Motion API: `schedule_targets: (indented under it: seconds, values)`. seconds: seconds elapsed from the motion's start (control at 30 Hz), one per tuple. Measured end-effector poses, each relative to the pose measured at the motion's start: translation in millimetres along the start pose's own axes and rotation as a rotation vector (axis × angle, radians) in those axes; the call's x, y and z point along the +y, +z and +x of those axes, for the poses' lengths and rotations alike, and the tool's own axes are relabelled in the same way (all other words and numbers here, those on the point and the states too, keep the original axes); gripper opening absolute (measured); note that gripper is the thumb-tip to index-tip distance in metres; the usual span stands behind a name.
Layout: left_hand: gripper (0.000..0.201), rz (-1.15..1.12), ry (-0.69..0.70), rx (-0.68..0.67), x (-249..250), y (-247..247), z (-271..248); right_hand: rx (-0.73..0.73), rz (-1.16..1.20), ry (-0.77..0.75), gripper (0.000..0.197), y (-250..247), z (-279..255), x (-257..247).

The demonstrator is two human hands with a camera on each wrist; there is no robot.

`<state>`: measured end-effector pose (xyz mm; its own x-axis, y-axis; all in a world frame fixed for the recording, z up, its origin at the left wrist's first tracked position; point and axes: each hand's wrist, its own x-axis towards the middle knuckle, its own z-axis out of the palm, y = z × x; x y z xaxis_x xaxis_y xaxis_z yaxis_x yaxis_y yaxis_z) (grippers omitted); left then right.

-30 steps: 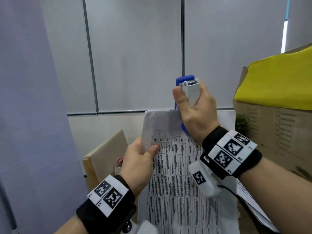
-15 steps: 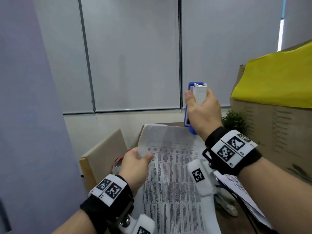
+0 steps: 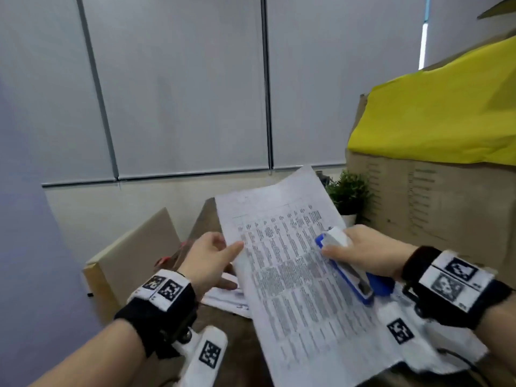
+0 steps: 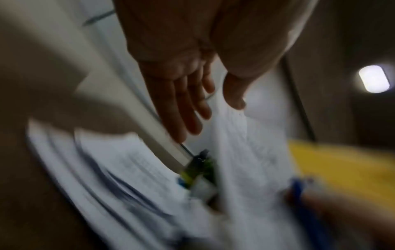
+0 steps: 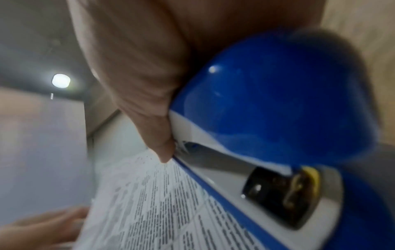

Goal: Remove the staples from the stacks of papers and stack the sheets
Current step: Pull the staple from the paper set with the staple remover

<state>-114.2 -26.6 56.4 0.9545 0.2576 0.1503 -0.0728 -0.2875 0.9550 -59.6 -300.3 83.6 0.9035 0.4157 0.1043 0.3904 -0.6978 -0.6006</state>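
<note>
A printed sheet [image 3: 290, 289] with a dense table slants over the brown table. My left hand [image 3: 215, 255] is at its left edge, the thumb lying on the paper; the left wrist view shows the left hand [image 4: 205, 101] with straight fingers [image 4: 183, 110] apart from the thumb. My right hand [image 3: 363, 250] grips a blue and white stapler [image 3: 346, 272] at the sheet's right edge. In the right wrist view the thumb [image 5: 162, 148] meets the stapler [image 5: 267, 110] right where the sheet [image 5: 160, 203] begins. No staple is visible.
More papers [image 3: 223, 297] lie on the table under the sheet, blurred as a stack of papers [image 4: 119, 169] in the left wrist view. A beige board [image 3: 136, 247] leans at the left. A small plant [image 3: 349, 194] and a cardboard box [image 3: 432, 208] under yellow cloth [image 3: 435, 118] stand at the right.
My right hand has come down with the stapler from in front of the blinds to the sheet's right edge. The sheet has dropped and turned flatter. My left hand's fingers have straightened.
</note>
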Motion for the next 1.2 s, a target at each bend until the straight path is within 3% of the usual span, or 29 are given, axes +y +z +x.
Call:
schedule_targets:
  seconds: [0.1,0.2,0.3,0.37,0.53,0.63,0.73,0.8,0.87,0.97,1.1,1.2]
  values:
    - [0.034,0.682,0.113,-0.145,-15,10,9,0.077,-0.404,0.163,0.037,-29,19,43]
    - [0.034,1.144,0.151,-0.324,-38,17,22,-0.023,-0.604,0.360,0.035,-36,44,99]
    - [0.033,1.181,0.131,-0.393,-56,26,40,-0.140,-0.685,0.475,0.033,-21,57,135]
    - [0.032,1.174,0.108,-0.414,-61,33,55,-0.142,-0.769,0.475,0.036,-8,66,148]
    - [0.038,1.229,0.043,-0.430,-68,54,93,-0.182,-0.602,0.328,0.043,14,90,131]
    - [0.042,1.272,-0.016,-0.469,-71,65,107,-0.230,-0.687,0.330,0.052,25,96,118]
    - [0.027,1.344,-0.033,-0.513,-72,74,114,-0.128,-0.721,0.254,0.048,35,90,108]
    - [0.023,1.394,0.012,-0.488,-77,76,117,-0.102,-0.504,0.144,0.050,42,77,92]
    - [0.026,1.458,0.048,-0.434,-78,77,117,-0.243,-0.330,0.082,0.052,53,60,72]
    - [0.019,1.481,0.072,-0.371,-68,76,108,-0.454,-0.404,0.101,0.050,72,40,66]
    - [0.008,1.479,0.080,-0.351,-47,60,84,-0.458,-0.414,0.191,0.047,75,36,71]
    - [0.013,1.438,0.128,-0.364,-34,34,61,-0.356,-0.450,0.178,0.038,71,31,67]
